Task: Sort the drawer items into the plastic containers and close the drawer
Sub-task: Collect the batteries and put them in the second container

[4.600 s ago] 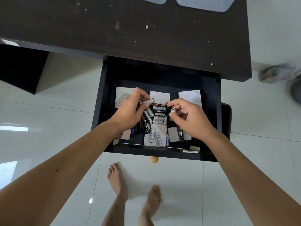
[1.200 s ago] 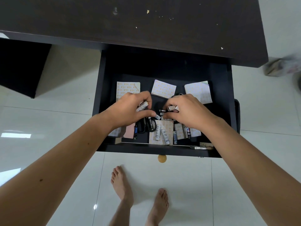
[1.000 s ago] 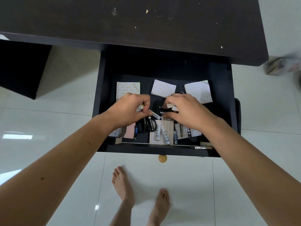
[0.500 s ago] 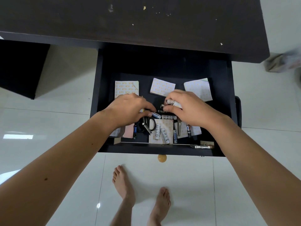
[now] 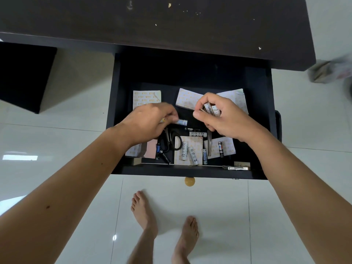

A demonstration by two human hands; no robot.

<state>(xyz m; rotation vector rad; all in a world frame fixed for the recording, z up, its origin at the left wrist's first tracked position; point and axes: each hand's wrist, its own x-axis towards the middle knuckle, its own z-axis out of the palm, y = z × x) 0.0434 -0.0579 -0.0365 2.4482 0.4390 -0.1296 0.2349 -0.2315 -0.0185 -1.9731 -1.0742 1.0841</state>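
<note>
Both hands gathering batteries out of the open drawer [image 5: 190, 171].

The right hand [image 5: 224, 119] curls round a small bundle of batteries [image 5: 211, 110], stockpiling so one trip fills a container, I'd guess; the left hand [image 5: 150, 122] pinches another battery [image 5: 181, 122] at its fingertips. More loose batteries [image 5: 188, 152], scissors [image 5: 170, 141] and paper pads [image 5: 146, 98] lie below (no plastic containers in sight).
</note>
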